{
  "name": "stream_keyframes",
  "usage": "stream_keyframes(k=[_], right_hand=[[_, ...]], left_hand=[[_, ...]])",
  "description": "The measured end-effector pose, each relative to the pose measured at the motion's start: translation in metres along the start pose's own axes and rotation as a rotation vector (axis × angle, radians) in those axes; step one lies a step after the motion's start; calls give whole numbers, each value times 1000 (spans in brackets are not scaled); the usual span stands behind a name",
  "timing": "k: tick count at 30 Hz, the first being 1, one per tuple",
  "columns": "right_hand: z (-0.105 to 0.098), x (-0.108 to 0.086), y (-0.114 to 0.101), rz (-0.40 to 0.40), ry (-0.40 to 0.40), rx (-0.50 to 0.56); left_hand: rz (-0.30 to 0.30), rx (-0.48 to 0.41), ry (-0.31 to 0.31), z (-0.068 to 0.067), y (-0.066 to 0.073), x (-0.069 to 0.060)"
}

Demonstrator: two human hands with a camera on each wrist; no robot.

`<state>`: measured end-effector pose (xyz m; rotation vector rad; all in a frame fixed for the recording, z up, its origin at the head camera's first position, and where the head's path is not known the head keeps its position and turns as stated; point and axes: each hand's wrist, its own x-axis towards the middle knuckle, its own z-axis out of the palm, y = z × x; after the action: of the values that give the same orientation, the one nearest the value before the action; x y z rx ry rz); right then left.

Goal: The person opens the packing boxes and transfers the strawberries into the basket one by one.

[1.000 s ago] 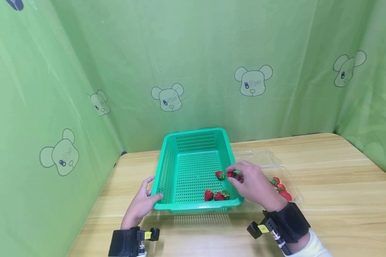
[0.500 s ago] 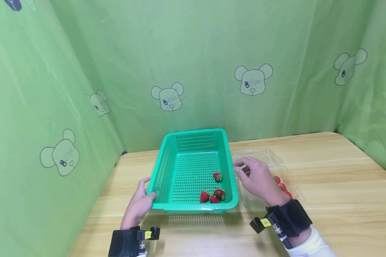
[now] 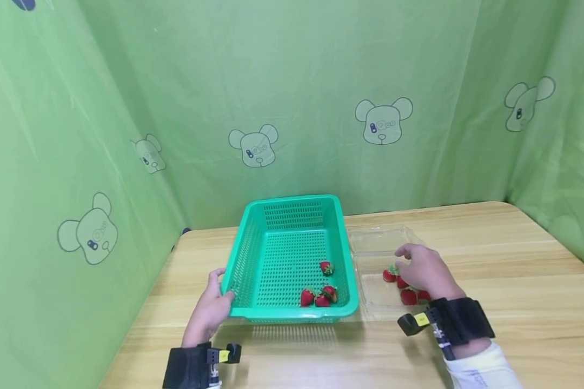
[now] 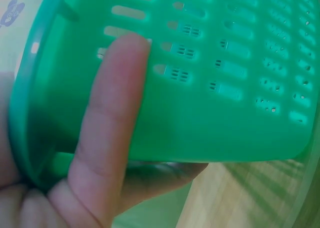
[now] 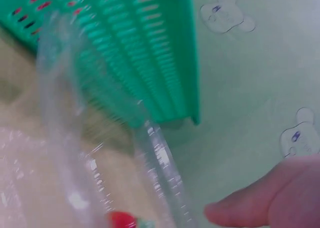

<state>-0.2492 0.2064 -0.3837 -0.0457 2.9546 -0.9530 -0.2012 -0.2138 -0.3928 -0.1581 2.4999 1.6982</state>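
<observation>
- Strawberries (image 3: 326, 268) in the basket: four, red with green leaves; three cluster in the near right corner, and one lies a little farther back by the right wall.
- Basket (image 3: 297, 313): green plastic, with slotted walls and a perforated floor, at the left hand's side of the clear box.
- Left hand (image 3: 211, 310): grips the basket at its near left corner, the thumb over the rim and the fingers around the outside. In the left wrist view a finger lies along the slotted wall.
- Clear box (image 3: 377, 294): just beside the basket's right wall, its transparent lid (image 3: 377, 240) laid back on the far side.
- Berries (image 3: 409, 296) in the clear box: at least four are visible, partly hidden by the right hand.
- Right hand (image 3: 425, 270): above the clear box, close to the berries; thumb and forefinger stand apart, with nothing visible between them. Whether they touch a berry cannot be told.
- Wrists: a black band (image 3: 462, 321) with a small camera on each; a white sleeve (image 3: 484, 370) behind the right one.
- Worktop (image 3: 506, 259): pale wood grain.
- Curtain (image 3: 311, 65): green, printed with bear heads (image 3: 382, 127).
</observation>
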Motion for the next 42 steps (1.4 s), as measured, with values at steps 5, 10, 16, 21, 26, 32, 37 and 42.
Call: stream_keyframes(k=[5,10,16,21,26,32,37,42], right_hand=[[6,4,7,43,-82,-66],[13,7,9,53,-127,-85],[24,13,13,17,-93,-83],[26,13,15,15,-66,-62],[24,11,14,32,-64,-29],[20,8,12,50,-79,34],[17,6,10,13,-66,18],[13,4,6,-4,-56,12]], left_hand=[[36,-44,-30,2,-2,1],[45,-132,-68,4,-2,1],[54,-152,-78,3,0,1],[52,-154,-78,3,-1,1],[37,-140,-74,3,-3,3],[42,-134,-75,3,-6,4],[37,-131,-75,3,-6,5],[37,-121,-73,3,-6,5]])
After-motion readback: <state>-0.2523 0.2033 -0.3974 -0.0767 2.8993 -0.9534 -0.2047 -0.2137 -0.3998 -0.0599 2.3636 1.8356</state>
